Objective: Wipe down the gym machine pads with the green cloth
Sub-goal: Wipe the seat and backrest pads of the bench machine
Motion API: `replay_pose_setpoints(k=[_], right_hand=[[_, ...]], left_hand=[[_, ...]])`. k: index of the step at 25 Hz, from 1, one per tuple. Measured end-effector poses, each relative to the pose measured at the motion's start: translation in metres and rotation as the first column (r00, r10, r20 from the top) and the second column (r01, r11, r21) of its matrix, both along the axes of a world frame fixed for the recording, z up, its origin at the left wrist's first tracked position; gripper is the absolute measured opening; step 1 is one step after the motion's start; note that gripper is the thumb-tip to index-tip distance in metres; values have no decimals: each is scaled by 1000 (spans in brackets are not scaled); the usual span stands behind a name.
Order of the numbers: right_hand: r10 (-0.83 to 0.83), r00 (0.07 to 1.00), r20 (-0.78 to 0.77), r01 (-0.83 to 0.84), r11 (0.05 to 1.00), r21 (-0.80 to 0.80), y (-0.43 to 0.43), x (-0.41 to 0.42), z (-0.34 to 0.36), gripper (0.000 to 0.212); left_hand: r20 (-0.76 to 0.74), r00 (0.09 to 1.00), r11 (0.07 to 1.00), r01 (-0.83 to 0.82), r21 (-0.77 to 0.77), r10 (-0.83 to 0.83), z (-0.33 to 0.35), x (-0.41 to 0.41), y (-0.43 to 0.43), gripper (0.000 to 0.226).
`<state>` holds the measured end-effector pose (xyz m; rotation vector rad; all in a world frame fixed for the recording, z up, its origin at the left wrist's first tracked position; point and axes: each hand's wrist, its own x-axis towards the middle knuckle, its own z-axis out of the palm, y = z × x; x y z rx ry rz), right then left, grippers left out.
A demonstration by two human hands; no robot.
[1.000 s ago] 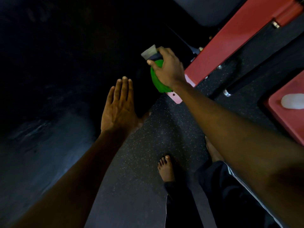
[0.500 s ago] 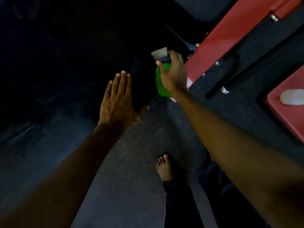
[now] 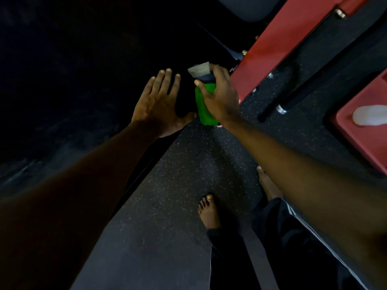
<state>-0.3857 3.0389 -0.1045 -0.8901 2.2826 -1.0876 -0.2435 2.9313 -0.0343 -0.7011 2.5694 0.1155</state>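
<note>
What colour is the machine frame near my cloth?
The frame is red, clearest in the head view, beside the right hand gripping the green cloth.

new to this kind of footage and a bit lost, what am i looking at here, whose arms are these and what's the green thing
There is no robot here. The camera is worn on a person's head and looks down, so both arms are that person's own. The left hand is open, fingers straight, over a very dark pad; it is too dark to tell whether it touches. The right hand grips a bunched green cloth near the pad's edge, just below a small grey tab. To the right runs the red frame of a gym machine. Underneath is a speckled black floor, where the person's bare feet stand.
</note>
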Motion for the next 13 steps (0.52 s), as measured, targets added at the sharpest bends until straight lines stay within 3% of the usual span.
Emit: replay_pose_setpoints(k=[9,13], right_hand=[[-102,995,-16,103,989,102,-30,-30,-10,45],[-175,985,-3,175,984,31,-19,-18,-10,43]], left_hand=[[-14,1000,1000,2,-11,-2,-1,0,0,102],[-14,1000,1000,-10,4,10,4,-2,-1,103]])
